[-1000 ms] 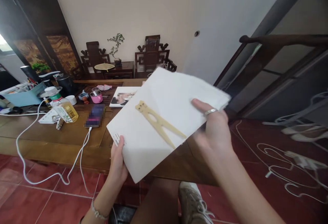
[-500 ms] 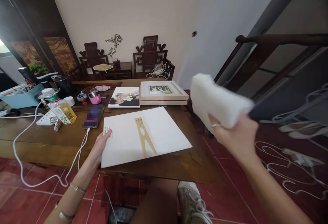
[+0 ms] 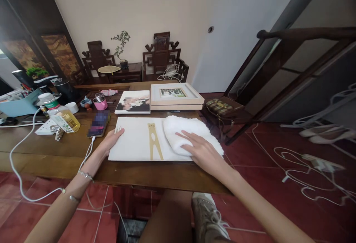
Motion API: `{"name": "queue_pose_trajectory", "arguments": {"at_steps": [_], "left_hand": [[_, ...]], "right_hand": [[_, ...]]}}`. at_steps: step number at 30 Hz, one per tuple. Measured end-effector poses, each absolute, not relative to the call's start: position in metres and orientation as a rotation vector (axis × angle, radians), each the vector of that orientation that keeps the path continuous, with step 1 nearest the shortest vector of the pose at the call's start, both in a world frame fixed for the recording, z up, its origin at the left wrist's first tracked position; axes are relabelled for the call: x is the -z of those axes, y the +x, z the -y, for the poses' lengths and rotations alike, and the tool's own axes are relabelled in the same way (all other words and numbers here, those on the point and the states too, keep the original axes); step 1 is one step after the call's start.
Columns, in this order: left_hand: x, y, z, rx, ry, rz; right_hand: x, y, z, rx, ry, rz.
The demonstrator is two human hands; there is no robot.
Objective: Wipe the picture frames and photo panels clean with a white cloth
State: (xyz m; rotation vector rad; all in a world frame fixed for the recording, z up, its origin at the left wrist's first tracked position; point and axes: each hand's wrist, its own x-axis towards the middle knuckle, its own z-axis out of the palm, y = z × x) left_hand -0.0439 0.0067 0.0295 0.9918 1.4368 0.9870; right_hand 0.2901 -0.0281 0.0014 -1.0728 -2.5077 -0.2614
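A white flat board (image 3: 133,139) lies on the wooden table, with a tan, two-legged, cat-faced figure (image 3: 154,141) in its middle. My left hand (image 3: 112,139) grips the board's left edge, thumb on top; its other fingers are mostly hidden. On the right part of the board rests a folded, fluffy white towel (image 3: 180,126). Over the towel lies my right hand (image 3: 201,150), pressing it against the board with fingers bent around its near side. The towel covers the board's right end.
Behind the board are a photo panel (image 3: 133,103) and stacked picture frames (image 3: 176,102). To the left stand a charging phone (image 3: 98,123), a pink cup (image 3: 100,103) and a bottle (image 3: 63,119). A wooden chair (image 3: 250,83) holds a plaid bag (image 3: 219,106) at right.
My right hand has brought the towel from the air at the right down onto the board. The board now lies lower and flatter, with my left hand still on its left edge.
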Motion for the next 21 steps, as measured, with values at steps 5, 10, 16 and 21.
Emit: {"name": "queue_pose_trajectory", "arguments": {"at_steps": [5,10,16,21], "left_hand": [[-0.034,-0.05,-0.012,-0.847,1.568,-1.847],[-0.032,-0.049,-0.014,-0.755,1.839,-1.954],[-0.034,-0.047,-0.021,-0.577,2.051,-1.964],[-0.022,-0.045,-0.014,-0.606,2.121,-2.001]], "right_hand": [[0.002,0.286,0.029,0.27,-1.1,2.516],[0.003,0.286,0.027,0.227,-1.099,2.494],[0.005,0.289,0.026,0.176,-1.091,2.452],[0.006,0.289,0.026,0.167,-1.103,2.422]]}}
